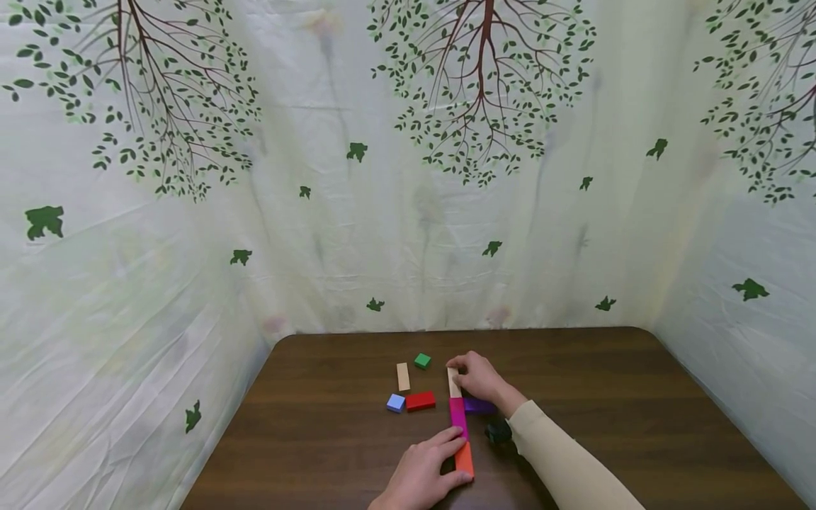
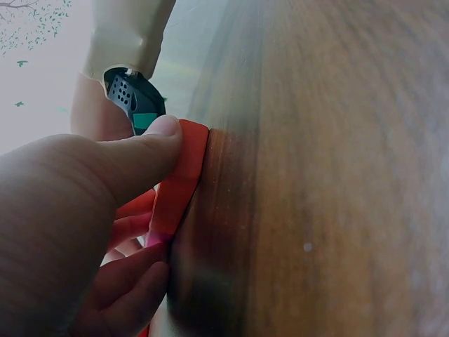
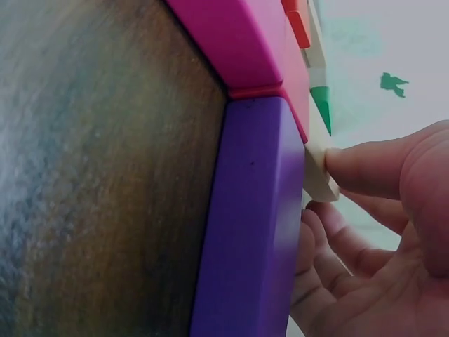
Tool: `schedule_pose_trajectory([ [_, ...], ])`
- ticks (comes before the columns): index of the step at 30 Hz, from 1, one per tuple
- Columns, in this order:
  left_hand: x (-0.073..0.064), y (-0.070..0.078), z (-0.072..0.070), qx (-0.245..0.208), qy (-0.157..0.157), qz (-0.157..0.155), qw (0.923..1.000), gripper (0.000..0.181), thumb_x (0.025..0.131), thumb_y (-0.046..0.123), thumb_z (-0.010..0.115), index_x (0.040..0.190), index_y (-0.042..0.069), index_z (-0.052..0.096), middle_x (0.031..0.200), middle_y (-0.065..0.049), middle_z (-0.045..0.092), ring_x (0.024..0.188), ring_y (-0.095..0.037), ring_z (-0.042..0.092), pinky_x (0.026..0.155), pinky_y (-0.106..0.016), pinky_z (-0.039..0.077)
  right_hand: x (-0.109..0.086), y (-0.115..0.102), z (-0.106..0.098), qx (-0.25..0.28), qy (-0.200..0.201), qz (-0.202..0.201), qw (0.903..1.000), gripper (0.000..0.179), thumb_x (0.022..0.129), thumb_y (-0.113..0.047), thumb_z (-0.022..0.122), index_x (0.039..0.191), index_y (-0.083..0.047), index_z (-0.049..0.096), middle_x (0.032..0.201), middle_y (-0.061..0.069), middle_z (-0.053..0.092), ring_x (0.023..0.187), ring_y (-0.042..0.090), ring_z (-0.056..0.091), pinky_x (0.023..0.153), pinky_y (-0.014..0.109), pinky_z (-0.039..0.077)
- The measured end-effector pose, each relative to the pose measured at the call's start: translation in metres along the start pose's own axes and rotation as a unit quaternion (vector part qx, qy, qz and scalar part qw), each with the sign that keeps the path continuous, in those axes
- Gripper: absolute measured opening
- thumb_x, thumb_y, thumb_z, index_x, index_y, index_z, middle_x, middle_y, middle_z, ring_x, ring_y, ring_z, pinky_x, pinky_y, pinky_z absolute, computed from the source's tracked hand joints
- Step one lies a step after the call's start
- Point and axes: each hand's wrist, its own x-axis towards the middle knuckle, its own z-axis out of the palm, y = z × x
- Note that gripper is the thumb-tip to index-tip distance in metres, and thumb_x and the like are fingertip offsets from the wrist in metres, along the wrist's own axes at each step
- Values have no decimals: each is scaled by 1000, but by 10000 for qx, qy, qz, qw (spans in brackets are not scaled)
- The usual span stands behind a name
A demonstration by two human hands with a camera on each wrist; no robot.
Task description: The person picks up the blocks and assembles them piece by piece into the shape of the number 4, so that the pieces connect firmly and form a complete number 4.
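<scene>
In the head view a straight row of blocks lies on the table: an orange block (image 1: 464,459) nearest me, a magenta block (image 1: 457,412) beyond it, then a pale wooden block (image 1: 454,384) at the far end. My left hand (image 1: 422,467) holds the orange block, thumb on its near end and fingers by the magenta joint. With thumb and fingertips my right hand (image 1: 482,377) pinches the pale wooden block. A purple block (image 3: 245,210) butts against the row's right side, below the right hand, and sticks out sideways.
Left of the row lie a red block (image 1: 421,401), a blue block (image 1: 396,403), a second wooden block (image 1: 403,377) and a green block (image 1: 423,361). A black wrist device (image 1: 499,431) shows under the right sleeve. White tree-printed cloth (image 1: 421,283) hangs behind the dark wooden table (image 1: 319,439).
</scene>
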Motion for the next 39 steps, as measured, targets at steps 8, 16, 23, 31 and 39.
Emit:
schedule_pose_trajectory([
  [8,0,1,1,-34,41,0,10000,60,92,58,65,141,23,61,148,10,51,126,-12,57,90,-51,52,-1,0,1,-230,-23,19,9997,28,93,-5,67,121,-6,73,107,10,62,94,23,56,81,43,48],
  [16,-1,-2,3,-106,177,147,9997,60,93,58,63,142,23,61,149,11,51,128,-12,55,94,-50,51,-1,2,2,-201,-15,-76,9998,29,92,-3,67,121,-5,73,103,9,61,87,20,53,77,40,46],
  [23,1,-4,3,-61,190,226,9995,62,93,59,61,143,24,59,149,11,50,128,-11,54,96,-45,50,2,5,2,-262,99,-115,9995,27,91,-4,69,117,-6,73,106,8,64,96,23,57,84,44,49],
  [31,0,-5,2,-49,269,307,9992,62,92,61,61,143,25,60,149,11,50,128,-12,55,96,-45,51,2,6,2,-142,137,-9,9998,24,91,-6,70,115,-7,73,106,5,65,98,24,58,86,46,49],
  [39,0,-4,1,-227,86,117,9996,62,91,61,63,143,26,59,150,13,48,130,-12,54,96,-47,50,2,5,1,-178,72,-46,9998,26,90,-5,70,116,-7,73,107,5,66,100,25,59,88,46,49],
])
